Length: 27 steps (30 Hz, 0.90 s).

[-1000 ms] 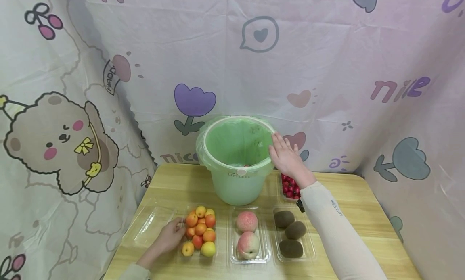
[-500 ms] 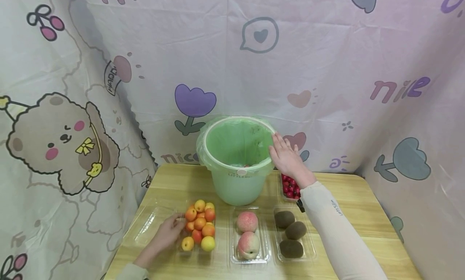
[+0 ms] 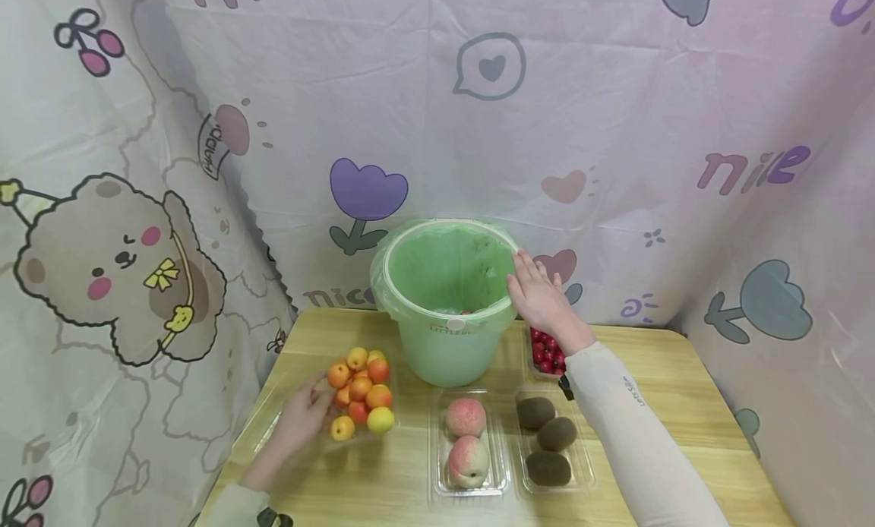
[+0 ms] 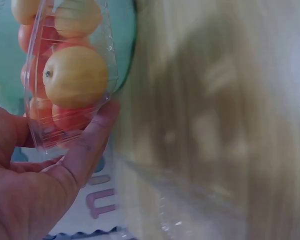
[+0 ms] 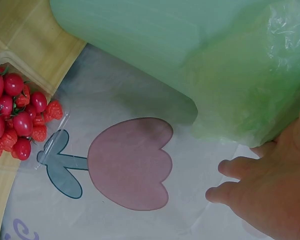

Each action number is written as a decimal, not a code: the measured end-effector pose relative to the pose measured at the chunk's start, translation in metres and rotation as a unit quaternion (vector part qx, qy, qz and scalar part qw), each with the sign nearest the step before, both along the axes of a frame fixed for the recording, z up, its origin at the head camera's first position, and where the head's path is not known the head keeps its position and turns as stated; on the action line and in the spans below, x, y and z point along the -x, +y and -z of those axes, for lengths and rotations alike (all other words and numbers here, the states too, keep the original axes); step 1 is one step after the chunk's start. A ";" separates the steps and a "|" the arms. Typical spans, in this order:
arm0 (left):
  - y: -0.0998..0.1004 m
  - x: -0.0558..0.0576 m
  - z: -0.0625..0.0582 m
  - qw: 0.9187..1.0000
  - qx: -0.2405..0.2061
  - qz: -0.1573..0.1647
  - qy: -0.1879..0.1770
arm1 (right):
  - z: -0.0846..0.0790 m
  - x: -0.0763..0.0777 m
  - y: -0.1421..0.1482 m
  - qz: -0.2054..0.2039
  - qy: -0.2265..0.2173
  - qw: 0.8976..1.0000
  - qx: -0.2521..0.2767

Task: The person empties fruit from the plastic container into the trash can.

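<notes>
My left hand (image 3: pixel 307 413) grips the left side of a clear plastic box (image 4: pixel 110 45) filled with small orange and yellow fruits (image 3: pixel 360 389), which look like apricots. Raised off the table, the box casts a shadow in the left wrist view, with thumb and fingers on either side of its end. My right hand (image 3: pixel 541 298) touches the right rim of a pale green bucket (image 3: pixel 447 352), fingers extended over the thin bag lining it. A bit of something red shows low inside the bucket; the rest of its bottom is hidden.
In front of the bucket stand a clear box with two peaches (image 3: pixel 468 462) and another with three kiwis (image 3: pixel 555 433). Behind the right forearm is a box of small red fruits (image 5: pixel 12 112). An open clear lid or tray lies under the left arm. A printed cloth (image 3: pixel 615 94) hangs behind.
My left hand has lifted the box of orange fruits and moved it up and slightly left, towards the bucket's height. The right hand stays on the rim.
</notes>
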<state>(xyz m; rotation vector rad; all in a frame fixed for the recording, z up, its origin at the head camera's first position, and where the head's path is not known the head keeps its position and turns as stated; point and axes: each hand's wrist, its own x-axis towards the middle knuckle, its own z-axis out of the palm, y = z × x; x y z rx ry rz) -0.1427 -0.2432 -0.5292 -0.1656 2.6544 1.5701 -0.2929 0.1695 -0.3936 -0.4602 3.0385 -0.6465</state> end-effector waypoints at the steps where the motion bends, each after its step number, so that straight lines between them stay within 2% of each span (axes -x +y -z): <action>1: -0.002 0.001 -0.003 1.000 -0.009 -0.005 -0.006 | 0.000 0.000 0.000 0.000 -0.001 1.000 -0.002; 4: -0.009 0.005 -0.011 1.000 -0.019 -0.008 -0.004 | 0.000 0.000 0.000 -0.002 -0.001 1.000 -0.005; 10: -0.020 0.013 -0.034 0.999 -0.025 0.013 0.015 | -0.001 0.000 0.000 -0.001 -0.002 1.000 -0.003; 19: -0.028 0.024 -0.060 0.999 -0.028 -0.012 0.025 | -0.002 0.000 0.000 -0.002 -0.003 1.000 -0.004; 27: -0.032 0.035 -0.088 0.999 0.000 -0.017 0.028 | 0.000 0.001 0.000 0.000 -0.004 1.000 -0.002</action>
